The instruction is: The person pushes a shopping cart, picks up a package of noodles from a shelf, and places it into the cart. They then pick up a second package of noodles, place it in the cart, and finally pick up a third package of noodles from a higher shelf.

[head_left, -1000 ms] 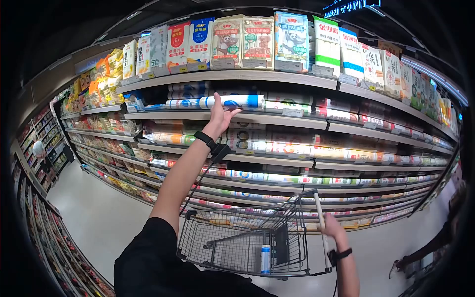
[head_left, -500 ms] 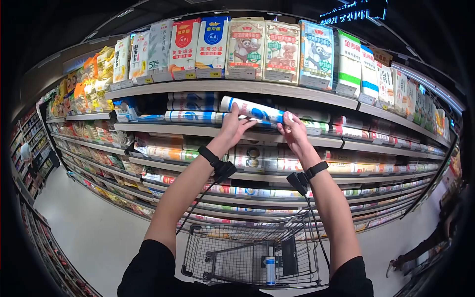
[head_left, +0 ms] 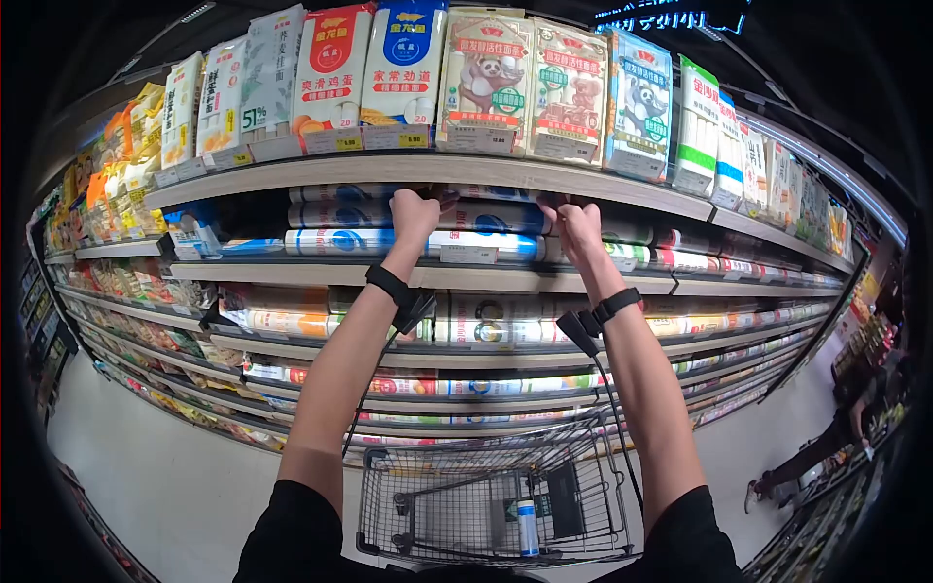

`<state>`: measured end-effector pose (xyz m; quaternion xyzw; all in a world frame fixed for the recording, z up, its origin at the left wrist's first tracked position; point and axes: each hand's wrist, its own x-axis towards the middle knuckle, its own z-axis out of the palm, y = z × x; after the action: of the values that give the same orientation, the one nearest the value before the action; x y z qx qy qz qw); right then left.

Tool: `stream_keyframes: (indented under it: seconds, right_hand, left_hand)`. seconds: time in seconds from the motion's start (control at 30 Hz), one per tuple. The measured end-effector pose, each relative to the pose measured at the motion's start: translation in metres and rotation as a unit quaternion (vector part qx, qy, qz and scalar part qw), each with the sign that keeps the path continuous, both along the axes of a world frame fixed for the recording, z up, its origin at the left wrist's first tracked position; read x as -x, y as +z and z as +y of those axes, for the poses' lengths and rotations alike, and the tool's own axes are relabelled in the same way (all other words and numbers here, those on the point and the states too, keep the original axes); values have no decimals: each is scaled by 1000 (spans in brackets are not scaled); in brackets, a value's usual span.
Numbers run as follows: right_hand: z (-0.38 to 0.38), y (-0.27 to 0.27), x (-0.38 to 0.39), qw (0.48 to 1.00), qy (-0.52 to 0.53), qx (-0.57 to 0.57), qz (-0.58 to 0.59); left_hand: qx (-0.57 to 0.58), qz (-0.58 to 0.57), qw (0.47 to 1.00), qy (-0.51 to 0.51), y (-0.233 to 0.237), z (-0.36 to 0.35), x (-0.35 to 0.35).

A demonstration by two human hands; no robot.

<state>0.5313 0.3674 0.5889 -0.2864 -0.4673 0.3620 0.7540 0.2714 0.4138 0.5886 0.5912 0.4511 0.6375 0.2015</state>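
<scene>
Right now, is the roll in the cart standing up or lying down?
Cannot tell: the roll shows lengthwise, but its base is unclear.

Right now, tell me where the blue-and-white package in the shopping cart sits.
In the head view, the blue-and-white package is low, slightly right of center, at the near side of the shopping cart, just left of its dark panel.

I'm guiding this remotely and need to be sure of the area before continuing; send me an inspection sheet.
Surface: shelf with pale front edge.
Things: blue-and-white rolls, lying stacked on it.
Clutter: blue-and-white pack left of the rolls.
Hands: left hand and right hand at the stack; grip unclear.
Cables: left cable and right cable hang from wrist devices.
Surroundings: cart below holds one roll; person at far right.
</scene>
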Motion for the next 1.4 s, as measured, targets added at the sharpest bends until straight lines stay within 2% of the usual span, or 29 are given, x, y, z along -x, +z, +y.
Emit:
stream_keyframes:
  seconds: [0.03, 0.1, 0.13, 0.23, 0.27, 0.37, 0.43, 0.53, 0.6, 0.67, 0.7, 0.77, 0.8, 0.83, 0.9, 0.97, 1.03, 1.07, 1.1, 1.13, 1.17, 1.23, 1.27, 1.3, 1.33, 1.37, 1.4]
  right_hand:
    - [8, 3, 4, 1000, -23, -1, -4]
    - [14, 9, 4, 983, -89, 122, -108]
    - [35, 6, -5, 924, -165, 212, -272]
    - [57, 10, -7, 831, -222, 211, -464]
    - [55, 15, -4, 820, -219, 219, -481]
    - [20, 37, 7, 797, -192, 248, -516]
    - [10, 36, 8, 816, -175, 212, -508]
    - [42, 20, -15, 769, -185, 248, -559]
    - [28, 21, -14, 780, -180, 217, -558]
    - [10, 15, -12, 799, -168, 208, -538]
    - [-12, 9, -10, 790, -198, 158, -558]
    - [-72, -31, -15, 821, -227, 52, -521]
    - [-101, -52, -18, 829, -240, -1, -505]
    - [-140, -67, -20, 845, -209, 73, -486]
    - [-189, -133, -64, 810, -186, 248, -498]
    - [-242, -230, -135, 762, -221, 325, -515]
    - [-312, -335, -220, 636, -327, 269, -645]
    - [-350, -368, -239, 571, -326, 392, -643]
    - [-388, -396, -251, 495, -322, 504, -631]
    - [-423, -430, -264, 474, -311, 532, -629]
    - [-451, -453, -269, 453, -302, 559, -625]
    - [-470, -453, -255, 578, -196, 717, -335]
    - [-470, -451, -249, 613, -134, 760, -170]
    - [-469, -453, -247, 593, -174, 754, -223]
    - [-466, -456, -248, 572, -212, 743, -275]
    - [-464, -458, -248, 549, -249, 728, -326]
    - [-465, -454, -245, 574, -248, 707, -331]
  left_hand:
    - [-21, 77, 995, 67, -7, 11, 2]
    - [-57, 155, 981, 100, -21, 27, 9]
    - [-30, 195, 978, 75, -17, 20, 13]
    - [36, 240, 970, -19, -8, -4, 12]
    - [-6, 303, 951, 64, -21, 12, 7]
    - [-52, 353, 928, 110, -12, -5, 3]
    - [-52, 349, 929, 112, -12, -7, 0]
    - [-60, 347, 930, 110, -13, -17, -7]
    - [-32, 352, 931, 96, -12, -23, -9]
    - [-108, 302, 942, 100, -20, -26, -4]
    - [-138, 279, 945, 94, -31, -31, -2]
    - [-200, 119, 968, -98, -55, -62, 16]
    - [-208, 129, 959, -145, -73, -79, 31]
    - [-215, 137, 948, -191, -98, -94, 49]
    - [-164, 192, 948, -192, -163, -119, 88]
    - [-36, 231, 960, -154, -257, -135, 138]
    - [125, 235, 959, -99, -344, -167, 179]
    - [168, 282, 942, -66, -411, -184, 214]
    - [213, 379, 900, -15, -493, -205, 256]
    - [315, 371, 872, 45, -572, -236, 291]
    - [407, 384, 825, 81, -630, -270, 311]
    - [556, 403, 721, 89, -680, -323, 304]
    - [586, 331, 736, 72, -691, -337, 291]
    - [612, 256, 746, 57, -696, -353, 280]
    - [515, 312, 795, 75, -692, -363, 269]
    - [543, 310, 773, 108, -688, -365, 260]
    - [569, 311, 749, 137, -686, -364, 255]
